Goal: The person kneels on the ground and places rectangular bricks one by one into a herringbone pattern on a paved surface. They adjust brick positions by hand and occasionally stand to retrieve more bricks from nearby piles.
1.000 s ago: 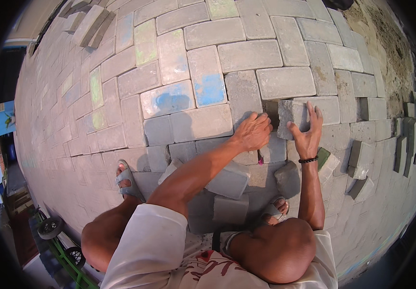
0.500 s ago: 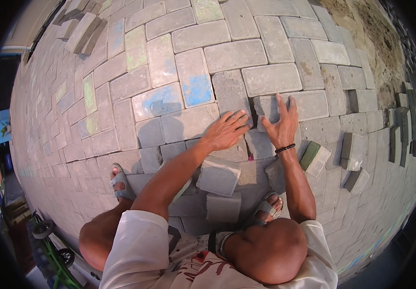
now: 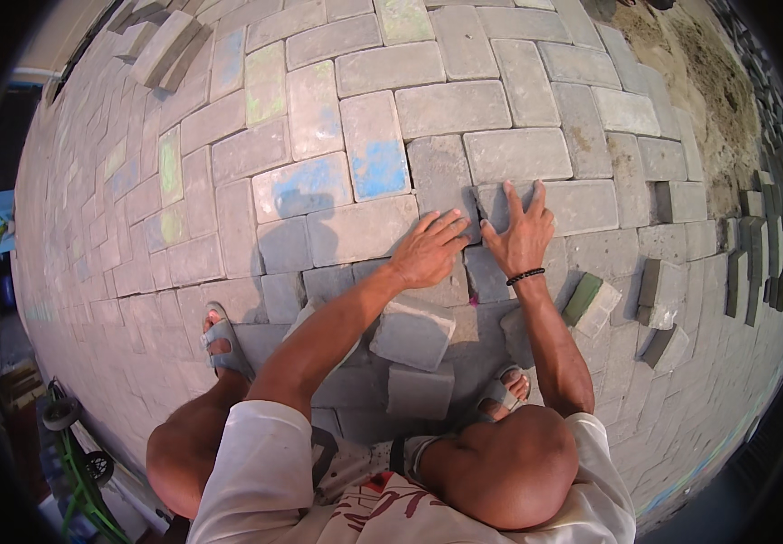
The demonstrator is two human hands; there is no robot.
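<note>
My left hand [image 3: 428, 253] lies palm down with its fingers stretched out over grey paving blocks. Its fingertips come close to the lower end of an upright grey paver [image 3: 440, 170]. Just to the right, my right hand [image 3: 522, 238], with a dark bead bracelet on the wrist, presses on a short grey paver [image 3: 493, 201]. Its thumb and fingers are spread apart, and part of that paver is hidden beneath them. A thin dark gap separates the short paver from the upright one. Below the hands, a loose paver [image 3: 412, 334] rests tilted between my forearms.
Another loose paver [image 3: 420, 390] lies between my sandalled feet. Right of my right forearm are a green-sided block [image 3: 583, 300] and more loose pavers [image 3: 661, 293]. Stacked blocks [image 3: 172, 50] stand far left, bare sand [image 3: 709, 77] far right. A square hole [image 3: 661, 201] breaks the paving.
My right hand has shifted left and settled lower on the short paver. The dark gap beside that paver looks narrower. My left hand has stayed nearly in place.
</note>
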